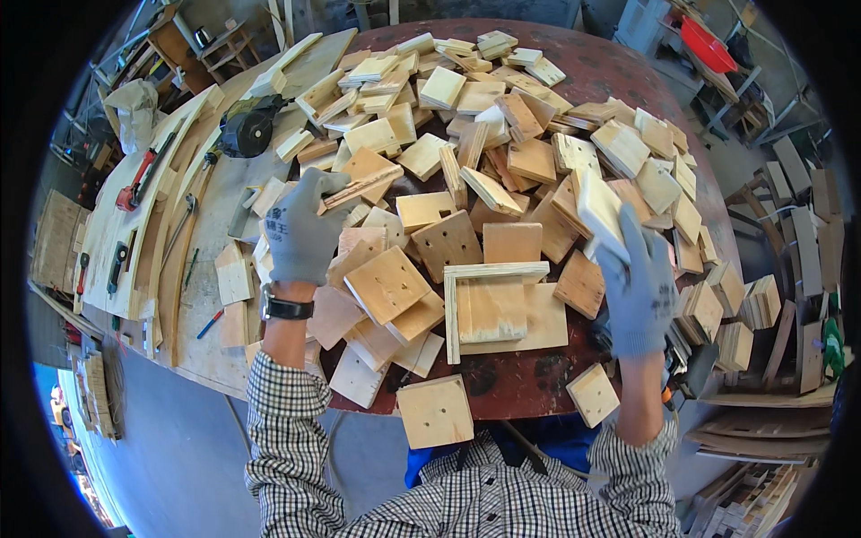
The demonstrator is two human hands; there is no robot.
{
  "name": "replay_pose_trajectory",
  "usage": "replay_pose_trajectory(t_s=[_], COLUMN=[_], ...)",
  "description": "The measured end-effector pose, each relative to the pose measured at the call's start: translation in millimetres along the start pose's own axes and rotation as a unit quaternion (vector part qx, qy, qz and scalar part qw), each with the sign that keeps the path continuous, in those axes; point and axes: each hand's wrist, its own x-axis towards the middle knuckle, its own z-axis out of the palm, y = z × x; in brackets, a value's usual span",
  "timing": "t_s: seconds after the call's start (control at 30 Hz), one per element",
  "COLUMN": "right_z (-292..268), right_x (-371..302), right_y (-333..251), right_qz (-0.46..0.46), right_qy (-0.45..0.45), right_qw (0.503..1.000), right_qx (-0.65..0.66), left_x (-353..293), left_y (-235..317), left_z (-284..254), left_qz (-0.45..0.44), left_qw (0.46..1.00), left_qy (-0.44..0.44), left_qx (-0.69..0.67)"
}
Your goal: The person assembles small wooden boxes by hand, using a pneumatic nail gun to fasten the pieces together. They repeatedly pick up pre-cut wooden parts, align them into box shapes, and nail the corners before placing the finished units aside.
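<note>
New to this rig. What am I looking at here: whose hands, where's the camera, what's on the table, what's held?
There is no machine here: a person works with two gloved hands. The one picture comes from a wide fisheye camera worn on the person's head, looking down, so straight edges bend near the rim and the checked sleeves enter from below.

A round dark red table is heaped with small square wood blocks, many with drilled holes. In front of the person lies a flat board with an L-shaped wood frame on it. At the left, on a pale bench, lie a power tool and hand tools.

The left hand rests on the heap, its fingers on a thin strip. The right hand holds up a pale block.
</note>
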Motion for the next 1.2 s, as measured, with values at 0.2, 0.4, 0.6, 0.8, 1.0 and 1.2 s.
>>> replay_pose_trajectory(t_s=[0.2,0.4,0.6,0.8,1.0,1.2], right_z=[60.5,32.8,13.6,19.6,30.9,36.0], right_x=[24.8,5.3,-69.5,-111.2,-112.9,-116.8], right_y=[25.7,-10.3,-36.2,-52.4,-53.2,-56.6], right_qz=[0.004,-0.057,0.034,0.015,-0.006,0.055], right_qy=[-0.074,0.092,-0.128,-0.116,-0.057,-0.039], right_qw=[0.994,0.994,0.94,0.962,0.972,0.954], right_qx=[-0.078,0.004,0.314,0.246,0.226,0.292], left_x=[-9.8,-60.9,-68.7,-84.4,-100.4,-98.9], left_y=[102.2,155.9,157.2,154.7,163.6,172.8], left_z=[-26.7,1.4,22.4,31.5,17.8,21.1], left_qz=[-0.151,-0.154,0.039,0.068,0.079,0.061], left_qw=[0.931,0.916,0.976,0.982,0.95,0.95], left_qy=[-0.063,-0.299,-0.211,-0.177,-0.297,-0.301], left_qx=[-0.325,-0.22,0.04,0.027,0.057,0.046])
